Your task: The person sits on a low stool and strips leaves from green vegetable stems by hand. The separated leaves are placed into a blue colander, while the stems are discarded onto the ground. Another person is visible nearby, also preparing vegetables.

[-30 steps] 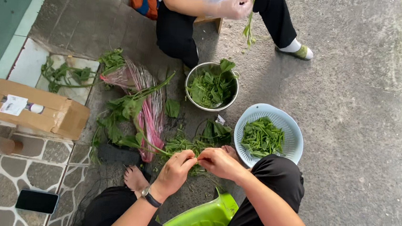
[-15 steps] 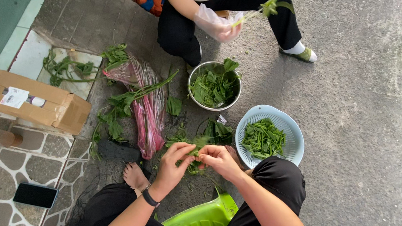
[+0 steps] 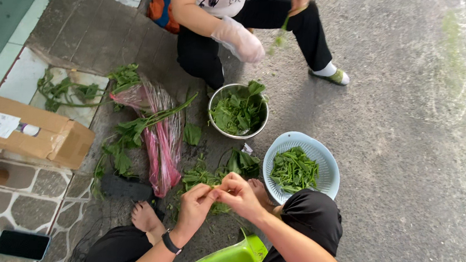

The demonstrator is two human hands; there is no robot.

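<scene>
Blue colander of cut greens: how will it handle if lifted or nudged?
The blue colander looks like thin perforated plastic, so probably light and slightly flexible. Its cut greens fill it only partly and may shift. The wide, shallow shape probably slides rather than tips.

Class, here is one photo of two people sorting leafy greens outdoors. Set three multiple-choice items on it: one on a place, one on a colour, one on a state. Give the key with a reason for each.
1. Where does the metal bowl of leaves stand?
A. on the cardboard box
B. on the ground between the two people
C. inside the blue colander

2. What colour is the colander holding the cut stems?
A. light blue
B. red
C. black

3. What are the wearer's left hand and right hand doing?
A. resting flat on the ground
B. both lifting the metal bowl
C. meeting at the fingertips on a green stem

Key: 1 B, the bowl sits on the pavement in front of the seated person opposite. 2 A, its rim and wall are pale blue. 3 C, both hands pinch the greens above the leaf pile.
</scene>
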